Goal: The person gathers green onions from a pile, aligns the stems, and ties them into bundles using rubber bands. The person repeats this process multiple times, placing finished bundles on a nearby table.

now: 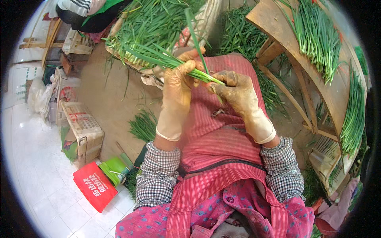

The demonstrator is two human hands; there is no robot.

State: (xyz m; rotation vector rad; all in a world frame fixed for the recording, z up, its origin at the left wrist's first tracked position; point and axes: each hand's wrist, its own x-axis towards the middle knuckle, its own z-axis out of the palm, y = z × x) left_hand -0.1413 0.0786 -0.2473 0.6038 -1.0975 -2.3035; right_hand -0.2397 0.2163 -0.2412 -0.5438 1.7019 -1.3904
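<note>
Both my hands wear soiled cream rubber gloves and meet above my lap. My left hand (178,74) grips a small bunch of Chinese chives (160,59), its leaves pointing to the upper left and its pale stem ends to the right. At those stem ends, the thumb and fingers of my right hand (238,89) pinch a part of the chives. One wide leaf (195,40) stands up apart from the bunch. Beneath the hands, a red striped apron (226,131) covers my lap, with a small dark scrap (218,112) on it.
A large heap of chives (148,32) lies ahead. Sorted chives (318,41) rest on a curved-looking wooden table (276,26) at right. Leaves litter the floor (119,119). At left stand a plastic crate (82,128), a green bucket (114,169) and a red bag (95,187). Another person (86,12) is partly visible.
</note>
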